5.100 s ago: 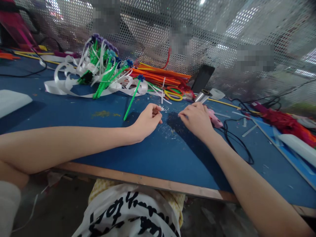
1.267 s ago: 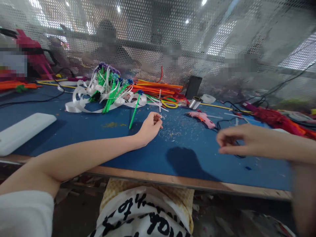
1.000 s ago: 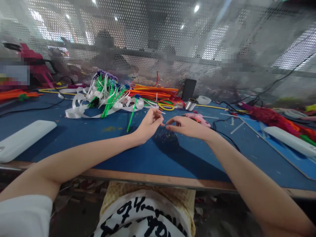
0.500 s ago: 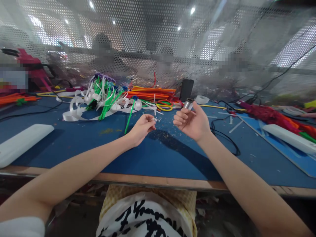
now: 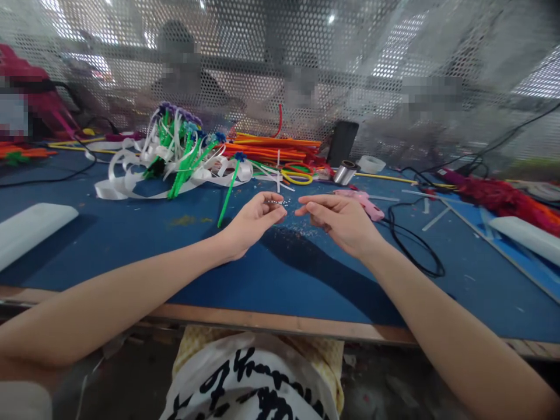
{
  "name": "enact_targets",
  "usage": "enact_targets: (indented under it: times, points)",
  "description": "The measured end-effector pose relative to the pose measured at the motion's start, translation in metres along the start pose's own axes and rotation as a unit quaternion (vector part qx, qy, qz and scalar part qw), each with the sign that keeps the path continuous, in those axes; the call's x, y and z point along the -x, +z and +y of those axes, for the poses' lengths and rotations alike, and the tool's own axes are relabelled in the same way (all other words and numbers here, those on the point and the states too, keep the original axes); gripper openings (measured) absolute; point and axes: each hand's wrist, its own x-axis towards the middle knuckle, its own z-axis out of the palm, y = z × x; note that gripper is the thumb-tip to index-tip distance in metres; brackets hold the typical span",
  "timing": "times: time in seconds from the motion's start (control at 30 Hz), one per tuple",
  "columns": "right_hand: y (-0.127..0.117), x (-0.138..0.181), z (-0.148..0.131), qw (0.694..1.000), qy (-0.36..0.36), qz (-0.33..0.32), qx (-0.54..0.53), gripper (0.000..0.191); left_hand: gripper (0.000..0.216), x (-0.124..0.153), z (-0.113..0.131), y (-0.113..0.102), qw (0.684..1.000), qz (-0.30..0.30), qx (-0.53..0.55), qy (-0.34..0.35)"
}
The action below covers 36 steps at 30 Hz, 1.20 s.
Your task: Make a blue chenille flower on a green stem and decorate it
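My left hand (image 5: 257, 220) is closed in a pinch around a strand of small white beads (image 5: 280, 202), which shows at its fingertips. Facing it from the right is my right hand (image 5: 341, 220), its fingers stretched toward the beads with a small gap between; I see nothing held in it. Behind the right hand a silver foil-like roll (image 5: 345, 173) rests on the blue table. A pink glue gun (image 5: 362, 203) lies partly hidden behind that hand. Left of my hands is a green stem with a blue top (image 5: 229, 192).
A bunch of green stems with white ribbon (image 5: 184, 154) lies at the back left, beside orange sticks (image 5: 271, 149). A dark phone-like slab (image 5: 343, 143) leans behind. A black cable (image 5: 411, 251) curls at the right. White bars (image 5: 37, 230) flank the work area.
The silver roll has left my right hand and rests on the table. That hand has turned and come closer to the left. The view has tilted down slightly.
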Motion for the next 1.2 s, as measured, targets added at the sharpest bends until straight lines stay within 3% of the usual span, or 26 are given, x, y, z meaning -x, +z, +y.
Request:
enact_targets:
  times: [0.13, 0.27, 0.4, 0.6, 1.07, 1.2]
  points:
    - [0.005, 0.004, -0.004, 0.999, 0.013, -0.043, -0.004, 0.028, 0.027, 0.003, 0.002, 0.000, 0.997, -0.016, 0.078, 0.003]
    - [0.008, 0.004, 0.003, 0.999, 0.000, -0.029, 0.014, 0.026, 0.029, 0.005, 0.006, 0.001, 0.986, -0.059, 0.155, -0.015]
    - [0.007, 0.004, 0.007, 0.999, -0.010, -0.017, 0.050, 0.028, 0.025, 0.005, 0.007, 0.000, 0.986, -0.052, 0.155, -0.034]
    - [0.007, 0.008, -0.003, 0.979, -0.035, 0.017, 0.201, 0.018, 0.023, 0.000, 0.004, -0.003, 0.987, -0.049, 0.135, -0.065]
    - [0.009, 0.006, -0.003, 0.974, -0.058, 0.044, 0.216, 0.013, 0.021, -0.001, 0.003, -0.006, 0.975, -0.047, 0.188, -0.112]
    - [0.008, 0.006, -0.001, 0.978, -0.038, 0.020, 0.202, 0.025, 0.022, -0.001, 0.002, -0.006, 0.976, -0.035, 0.187, -0.109]
